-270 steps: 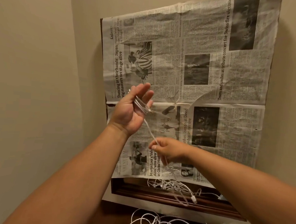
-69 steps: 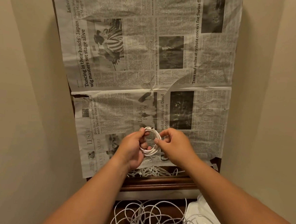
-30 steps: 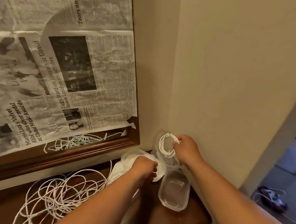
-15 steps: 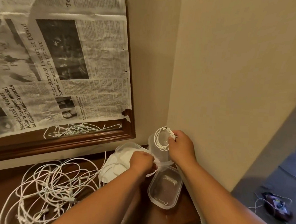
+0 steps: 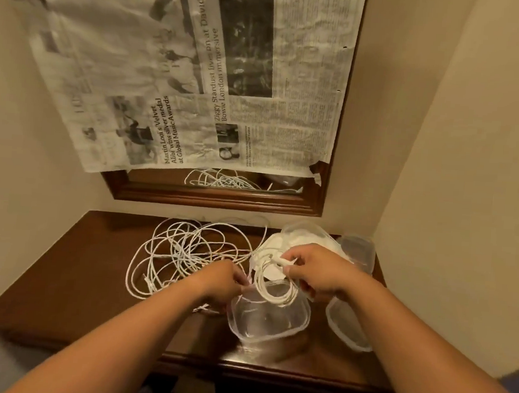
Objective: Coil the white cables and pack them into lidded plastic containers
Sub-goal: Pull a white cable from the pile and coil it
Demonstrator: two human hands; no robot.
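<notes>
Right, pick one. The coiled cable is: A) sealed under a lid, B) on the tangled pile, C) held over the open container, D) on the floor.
C: the right hand grips the coiled cable just above the open container, whose rim the left hand pinches.

The only readable print is on the newspaper (image 5: 306, 77), whose lines run sideways, bottom to top. The upper headline (image 5: 214, 61) reads "Ziggy Stardust lives on at David Bowie London immersive". The lower headline (image 5: 166, 131) reads "Martin Looi's 'Velvet Alibi' wins silver medal at Global Music Awards". The body columns and the large letters at the left are too blurred to read.
</notes>
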